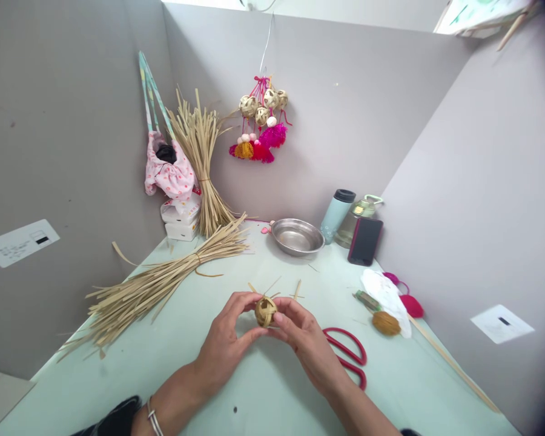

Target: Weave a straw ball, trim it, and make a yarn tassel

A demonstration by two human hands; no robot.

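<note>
A small woven straw ball (265,311) is held between my two hands above the table. My left hand (229,330) grips its left side, with the thumb below and the fingers at the upper edge. From the right, my right hand (300,330) pinches the ball, its thumb lying on the front. Loose strip ends poke out behind the ball. Red-handled scissors (362,357) lie beside my right hand, their blades hidden under it.
Straw bundles lie on the table (177,272) and lean upright (204,169) at the back left. A metal bowl (297,237), a blue tumbler (337,215), a phone (366,241) and yarn (386,323) stand or lie to the right. Finished balls with tassels (261,118) hang on the back panel.
</note>
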